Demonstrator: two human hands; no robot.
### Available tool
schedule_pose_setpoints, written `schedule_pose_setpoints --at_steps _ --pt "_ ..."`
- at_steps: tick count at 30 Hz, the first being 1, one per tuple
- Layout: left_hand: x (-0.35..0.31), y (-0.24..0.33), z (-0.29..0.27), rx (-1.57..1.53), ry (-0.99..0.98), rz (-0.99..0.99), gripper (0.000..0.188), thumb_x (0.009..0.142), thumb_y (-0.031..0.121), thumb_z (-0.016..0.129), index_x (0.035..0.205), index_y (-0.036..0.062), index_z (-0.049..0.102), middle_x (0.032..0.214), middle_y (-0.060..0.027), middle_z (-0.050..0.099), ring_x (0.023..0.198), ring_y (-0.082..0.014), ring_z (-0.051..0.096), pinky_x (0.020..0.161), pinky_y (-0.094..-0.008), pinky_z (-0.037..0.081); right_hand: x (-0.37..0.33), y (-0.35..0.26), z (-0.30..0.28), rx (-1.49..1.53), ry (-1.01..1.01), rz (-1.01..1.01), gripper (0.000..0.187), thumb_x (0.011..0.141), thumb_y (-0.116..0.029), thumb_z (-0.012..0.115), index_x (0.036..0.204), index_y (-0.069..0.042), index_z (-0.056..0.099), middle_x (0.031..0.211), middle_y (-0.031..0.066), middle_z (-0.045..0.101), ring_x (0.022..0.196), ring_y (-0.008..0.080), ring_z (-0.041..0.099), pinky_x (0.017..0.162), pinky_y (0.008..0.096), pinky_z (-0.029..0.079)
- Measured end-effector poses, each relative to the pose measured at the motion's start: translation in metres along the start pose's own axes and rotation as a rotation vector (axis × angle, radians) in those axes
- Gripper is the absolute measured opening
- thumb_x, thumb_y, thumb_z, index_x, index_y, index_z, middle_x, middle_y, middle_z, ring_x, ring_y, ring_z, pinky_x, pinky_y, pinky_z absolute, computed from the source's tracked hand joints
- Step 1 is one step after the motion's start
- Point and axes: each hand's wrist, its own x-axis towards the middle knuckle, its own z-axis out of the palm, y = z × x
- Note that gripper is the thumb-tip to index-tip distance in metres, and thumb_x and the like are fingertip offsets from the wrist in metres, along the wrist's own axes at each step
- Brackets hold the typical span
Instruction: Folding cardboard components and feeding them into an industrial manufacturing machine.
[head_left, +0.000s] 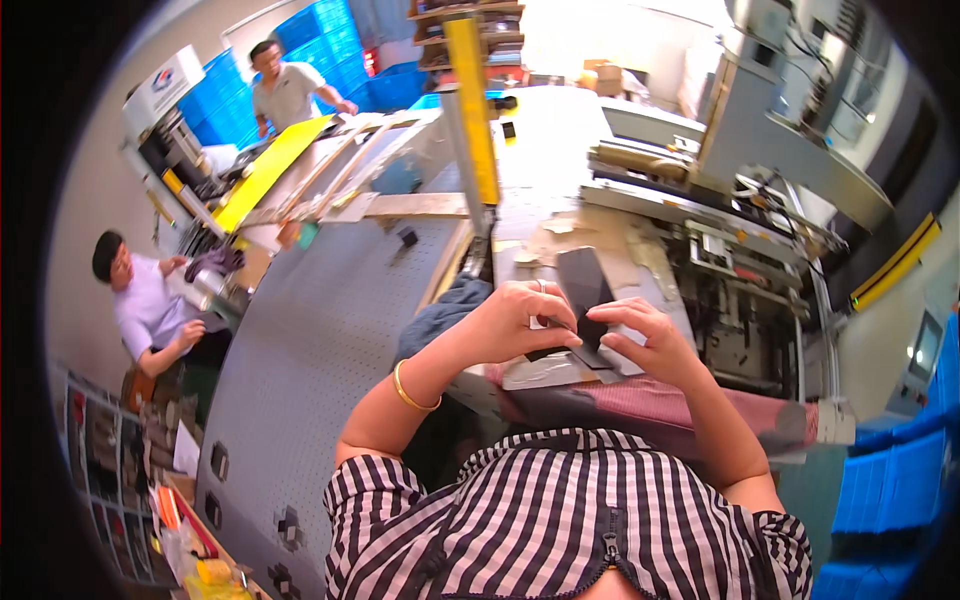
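Note:
Both hands are together over the worktop in front of me, at a dark, flat, oblong piece (584, 278) whose material I cannot make out. My left hand (520, 322), with a ring and a gold bangle on the wrist, pinches its near left side between thumb and fingers. From the other side, the bent fingers and thumb of my right hand (648, 335) close on its right edge. The piece stands up tilted, its far end rising beyond my fingers. Beneath lies a pale, worn board (545, 375) with a dark patch partly under my left hand.
A perforated grey table (340, 310) stretches to my left. An upright yellow post (472, 110) stands ahead, and a machine with rails (740, 250) fills the right. Two co-workers (150, 300) are at the left and far left. Pink cloth (660, 415) hangs at the near edge.

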Motion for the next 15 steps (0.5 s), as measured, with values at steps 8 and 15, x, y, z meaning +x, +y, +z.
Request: schedule_pose_setpoints --at_steps 8,15 --pt "0.106 0.006 0.045 -0.203 -0.298 0.078 0.009 0.080 0.010 0.078 0.088 0.0059 0.074 0.092 -0.0063 0.069 0.086 -0.0186 0.063 0.078 -0.0312 0.050 -0.064 0.038 -0.065 0.224 0.107 0.218 0.036 0.088 -0.024 0.069 0.119 -0.007 0.065 0.113 0.0109 0.067 0.108 0.0268 0.060 0.095 0.0381 0.046" --pt "0.165 -0.064 0.089 0.056 -0.183 0.088 0.033 0.068 0.018 0.086 0.095 0.0116 0.070 0.102 -0.0061 0.061 0.109 -0.0265 0.053 0.096 -0.0401 0.042 -0.047 0.088 -0.106 -0.041 0.357 0.195 0.050 0.080 -0.026 0.077 0.125 -0.009 0.063 0.110 0.0113 0.065 0.109 0.0276 0.056 0.094 0.0383 0.046"
